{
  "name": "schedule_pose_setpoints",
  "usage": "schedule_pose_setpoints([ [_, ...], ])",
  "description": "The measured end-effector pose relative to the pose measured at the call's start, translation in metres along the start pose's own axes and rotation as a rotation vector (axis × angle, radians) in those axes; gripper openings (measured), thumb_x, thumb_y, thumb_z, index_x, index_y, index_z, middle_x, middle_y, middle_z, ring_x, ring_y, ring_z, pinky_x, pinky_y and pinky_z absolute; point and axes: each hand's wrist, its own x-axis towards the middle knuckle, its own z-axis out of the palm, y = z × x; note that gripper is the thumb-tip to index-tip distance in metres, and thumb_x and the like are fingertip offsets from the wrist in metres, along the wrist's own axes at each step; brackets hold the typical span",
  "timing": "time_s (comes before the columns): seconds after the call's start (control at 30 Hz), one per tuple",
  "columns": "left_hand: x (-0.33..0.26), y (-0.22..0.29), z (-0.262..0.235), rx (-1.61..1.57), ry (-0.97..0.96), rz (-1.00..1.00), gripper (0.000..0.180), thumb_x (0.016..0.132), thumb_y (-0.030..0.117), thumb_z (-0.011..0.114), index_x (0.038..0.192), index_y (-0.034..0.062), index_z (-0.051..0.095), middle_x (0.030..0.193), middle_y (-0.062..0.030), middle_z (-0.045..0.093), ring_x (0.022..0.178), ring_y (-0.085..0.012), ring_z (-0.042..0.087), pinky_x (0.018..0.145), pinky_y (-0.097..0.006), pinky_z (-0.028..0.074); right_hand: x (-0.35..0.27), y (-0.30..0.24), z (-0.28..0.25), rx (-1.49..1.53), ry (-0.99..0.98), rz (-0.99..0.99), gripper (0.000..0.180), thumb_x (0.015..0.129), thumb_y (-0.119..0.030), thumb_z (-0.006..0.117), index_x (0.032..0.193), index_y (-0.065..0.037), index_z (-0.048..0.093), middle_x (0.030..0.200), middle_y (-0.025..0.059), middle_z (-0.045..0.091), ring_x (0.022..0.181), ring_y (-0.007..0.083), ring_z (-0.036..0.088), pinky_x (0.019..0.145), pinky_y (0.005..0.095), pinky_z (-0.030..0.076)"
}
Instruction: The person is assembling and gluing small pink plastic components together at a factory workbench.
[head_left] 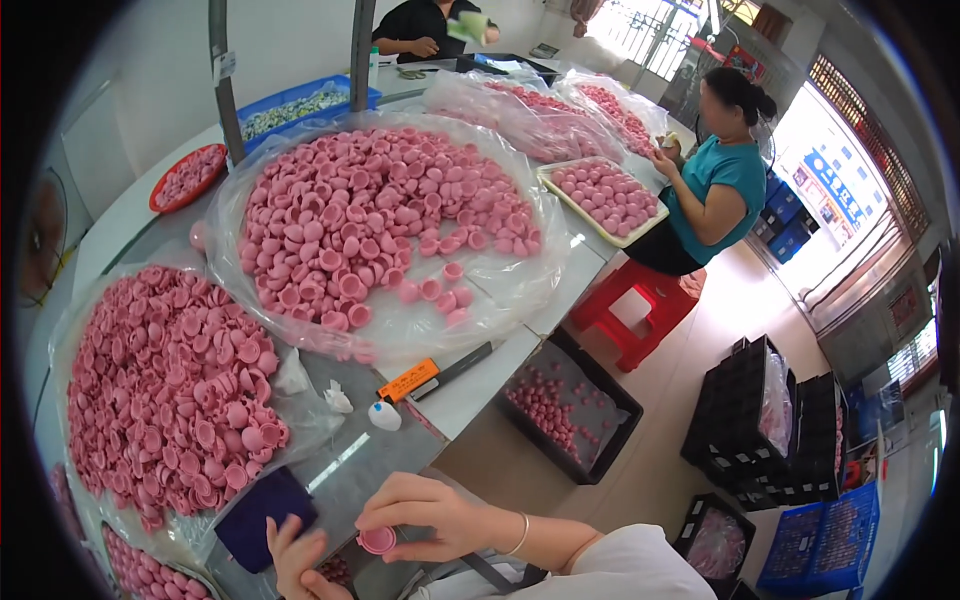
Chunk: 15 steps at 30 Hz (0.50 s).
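Pink cap (pixel 377 540) pinched in right hand (pixel 425 516) fingers, left hand (pixel 297 562) fingers seemingly loose, just beside.

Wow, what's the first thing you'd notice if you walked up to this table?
The big heaps of pink rubber caps: one pile on clear plastic in the middle of the table, another pile at the left. Down at the bottom edge, the right hand pinches a single pink cap, with the left hand just beside it. Across the table, a person in a teal shirt sits on a red stool.
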Motion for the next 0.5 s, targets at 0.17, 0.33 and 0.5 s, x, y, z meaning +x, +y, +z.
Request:
schedule_pose_setpoints([
  [0.17, 0.067, 0.047, 0.027, -0.092, 0.656, -0.083, 0.040, 0.093, 0.036, 0.040, 0.090, -0.0014, 0.054, 0.097, -0.0199, 0.059, 0.105, -0.0317, 0.053, 0.098, -0.049, 0.032, -0.005, 0.009, -0.011, 0.021, 0.029, -0.023, 0.035, 0.074, -0.012, 0.069, 0.106, -0.002, 0.058, 0.101, 0.0087, 0.057, 0.085, 0.0223, 0.055, 0.074, 0.0321, 0.045],
  [0.33, 0.079, 0.037, 0.020, 0.075, 0.229, -0.062, 0.058, 0.084, 0.047, 0.053, 0.114, -0.0028, 0.047, 0.114, -0.0204, 0.051, 0.108, -0.0324, 0.049, 0.099, -0.046, 0.031, -0.025, 0.019, -0.029, 0.039, 0.062, 0.048, 0.037, 0.073, -0.011, 0.070, 0.107, -0.002, 0.058, 0.100, 0.0090, 0.058, 0.084, 0.0220, 0.055, 0.072, 0.0311, 0.046],
  [0.5, 0.092, 0.043, 0.023, -0.141, 0.311, -0.156, 0.052, 0.085, 0.042, 0.054, 0.106, -0.0058, 0.053, 0.101, -0.0188, 0.058, 0.099, -0.0311, 0.055, 0.098, -0.047, 0.032, -0.026, 0.017, -0.044, 0.109, 0.021, 0.073, 0.037, 0.074, -0.010, 0.068, 0.109, -0.002, 0.056, 0.100, 0.0102, 0.056, 0.088, 0.0225, 0.053, 0.076, 0.0317, 0.044],
])
